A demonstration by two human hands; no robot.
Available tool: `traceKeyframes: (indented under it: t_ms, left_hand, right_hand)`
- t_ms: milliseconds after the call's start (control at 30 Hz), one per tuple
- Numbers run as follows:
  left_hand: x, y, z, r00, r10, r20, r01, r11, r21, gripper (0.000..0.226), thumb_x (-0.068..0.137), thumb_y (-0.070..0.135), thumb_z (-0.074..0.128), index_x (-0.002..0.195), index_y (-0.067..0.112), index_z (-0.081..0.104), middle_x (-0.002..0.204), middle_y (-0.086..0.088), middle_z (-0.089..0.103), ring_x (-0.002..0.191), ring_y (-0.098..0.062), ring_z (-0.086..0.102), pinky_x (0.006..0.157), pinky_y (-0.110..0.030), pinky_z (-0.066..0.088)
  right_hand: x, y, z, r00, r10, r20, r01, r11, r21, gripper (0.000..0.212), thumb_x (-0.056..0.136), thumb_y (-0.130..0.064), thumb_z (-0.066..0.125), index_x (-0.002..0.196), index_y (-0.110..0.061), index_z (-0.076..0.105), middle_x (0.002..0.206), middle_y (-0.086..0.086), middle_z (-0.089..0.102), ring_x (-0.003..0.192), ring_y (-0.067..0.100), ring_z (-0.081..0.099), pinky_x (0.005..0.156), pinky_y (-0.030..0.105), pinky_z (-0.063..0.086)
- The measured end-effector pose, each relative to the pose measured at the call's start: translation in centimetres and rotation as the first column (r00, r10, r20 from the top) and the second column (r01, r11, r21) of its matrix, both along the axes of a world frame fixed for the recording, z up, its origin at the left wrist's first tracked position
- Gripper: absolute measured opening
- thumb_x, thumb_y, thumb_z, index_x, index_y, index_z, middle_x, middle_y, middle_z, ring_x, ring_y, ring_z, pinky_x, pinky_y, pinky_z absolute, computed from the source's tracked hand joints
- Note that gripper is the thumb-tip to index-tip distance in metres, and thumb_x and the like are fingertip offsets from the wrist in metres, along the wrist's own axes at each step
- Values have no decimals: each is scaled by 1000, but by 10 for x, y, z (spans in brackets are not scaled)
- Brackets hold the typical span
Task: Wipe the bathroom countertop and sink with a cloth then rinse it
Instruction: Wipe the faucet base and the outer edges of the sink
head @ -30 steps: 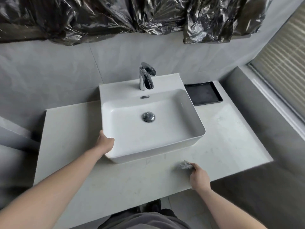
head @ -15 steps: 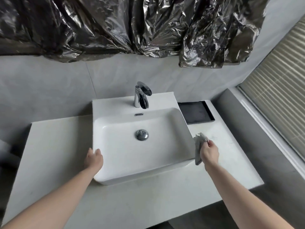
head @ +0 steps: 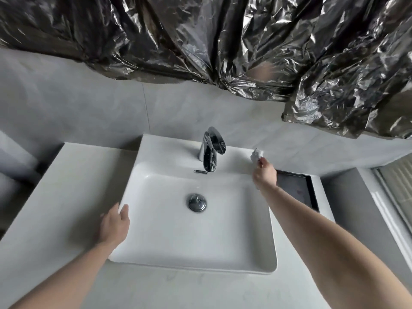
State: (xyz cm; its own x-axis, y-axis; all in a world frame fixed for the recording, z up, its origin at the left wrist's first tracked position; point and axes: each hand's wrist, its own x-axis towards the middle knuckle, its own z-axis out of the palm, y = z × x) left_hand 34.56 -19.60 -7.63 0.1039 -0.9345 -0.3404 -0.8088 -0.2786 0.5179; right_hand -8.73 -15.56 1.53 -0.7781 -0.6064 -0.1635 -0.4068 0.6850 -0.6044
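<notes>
The small crumpled pale grey cloth [head: 256, 155] is bunched in my right hand [head: 265, 175], whose fingers curl round it and pinch it, and it sits against the flat back ledge of the white rectangular ceramic sink [head: 225, 239], at the back right corner, to the right of the chrome single-lever tap [head: 210, 150]. My right arm reaches across the sink's right rim to get there. My left hand [head: 114, 226] rests on the sink's left rim near the front, fingers relaxed and fairly straight, the thumb over the rim's inner edge, holding nothing. The sink stands on the pale stone-look bench [head: 51, 197], which runs to both sides and in front of it. In the basin's floor is the round chrome drain plug [head: 197, 202], and just below the tap there is a small chrome overflow slot [head: 200, 171]. A flat black rectangular tray [head: 297, 189] lies on the bench just beside the sink's right side, partly behind my right wrist. Crinkled shiny black plastic sheeting [head: 211, 41] hangs across the grey tiled wall [head: 89, 108] above the sink. A slatted window blind [head: 399, 181] shows at the far right edge.
</notes>
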Motion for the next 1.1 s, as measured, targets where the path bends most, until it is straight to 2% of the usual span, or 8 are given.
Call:
traceKeyframes:
  t_ms: [67, 133, 300, 367, 567, 800, 967, 1100]
  left_hand:
    - [0, -1, -2, 999, -5, 31, 5, 1000, -15, 51, 106, 29, 43, 135, -11, 52, 139, -32, 53, 134, -48, 43, 116, -50, 27]
    - [1, -3, -10, 997, -16, 73, 19, 999, -37, 48, 105, 25, 46, 134, -14, 53, 136, -34, 55, 131, -49, 47, 114, -50, 27]
    - [5, -6, -17, 995, -42, 93, 46, 998, -45, 35, 104, 23, 47, 108, -9, 60, 103, -30, 69, 92, -47, 62, 78, -49, 43]
    - [3, -5, -16, 995, -6, 96, 11, 999, -51, 43, 104, 25, 48, 123, -13, 59, 120, -33, 64, 112, -50, 58, 96, -50, 39]
    - [-1, -3, -9, 996, 19, 82, -18, 1000, -13, 50, 105, 26, 49, 138, -11, 51, 140, -31, 54, 133, -49, 45, 114, -47, 28]
    - [-5, -3, -1, 998, 43, 37, -44, 999, 8, 49, 105, 23, 50, 139, -12, 49, 141, -32, 52, 134, -49, 43, 115, -46, 26]
    - [-4, -3, -5, 998, 59, 30, -60, 998, 35, 48, 104, 24, 51, 138, -10, 52, 137, -32, 56, 132, -50, 46, 114, -47, 28]
    - [-1, -4, -9, 997, 36, 62, -39, 998, 47, 47, 103, 27, 51, 135, -7, 56, 129, -30, 62, 125, -49, 53, 109, -48, 37]
  right_hand:
    - [8, -20, -22, 983, 182, -30, -177, 977, 116, 44, 102, -15, 41, 142, -22, 57, 140, 14, 58, 132, 40, 48, 104, 43, 38]
    - [24, -34, -48, 935, 340, -97, -305, 916, 262, 53, 102, -22, 40, 153, -33, 44, 159, 4, 37, 148, 38, 25, 122, 57, 16]
    - [63, -47, -69, 738, 646, -198, -560, 748, 356, 58, 100, -39, 19, 156, -30, 30, 171, -1, 15, 158, 35, 0, 124, 62, 1]
    - [52, -45, -69, 702, 678, -215, -595, 726, 346, 64, 99, -45, 12, 159, -30, 28, 172, -3, 13, 159, 32, 0, 125, 59, 3]
    - [-29, -29, -80, 835, 474, -279, -387, 867, 314, 58, 108, -44, 24, 164, -32, 13, 174, -1, 5, 160, 31, -2, 128, 52, -4]
    - [13, -11, -94, 884, 282, -374, -257, 960, 115, 54, 103, -14, 36, 156, -13, 41, 167, 12, 30, 157, 35, 19, 127, 42, -10]
    - [90, -22, -102, 868, 350, -352, -394, 917, -58, 65, 87, 0, 31, 148, -8, 51, 163, 14, 37, 157, 32, 17, 130, 40, -2]
    - [160, -44, -99, 924, 287, -254, -336, 925, -176, 71, 73, 4, 31, 137, -16, 54, 159, 8, 43, 152, 36, 23, 126, 49, 24]
